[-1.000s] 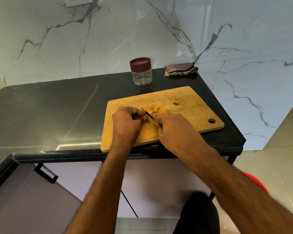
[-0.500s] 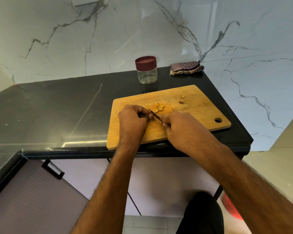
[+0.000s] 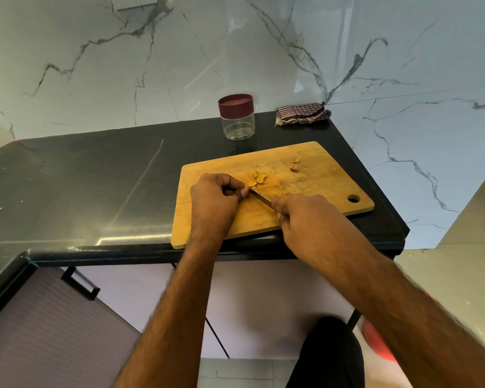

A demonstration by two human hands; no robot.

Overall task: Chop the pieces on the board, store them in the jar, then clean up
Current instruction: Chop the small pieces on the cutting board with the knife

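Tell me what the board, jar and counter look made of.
Cutting board: wood, by its tan colour and grain, matte and scored with cut marks.
Jar: clear body, glass or plastic, I cannot tell which; the maroon lid looks like plastic.
Counter: dark polished stone, likely, given the glossy reflections and a pale vein.

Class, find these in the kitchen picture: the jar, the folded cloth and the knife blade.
jar (image 3: 237, 127), head view: its clear glass wall.
folded cloth (image 3: 301, 113), head view: middle of the striped fabric.
knife blade (image 3: 259, 196), head view: mid-blade.
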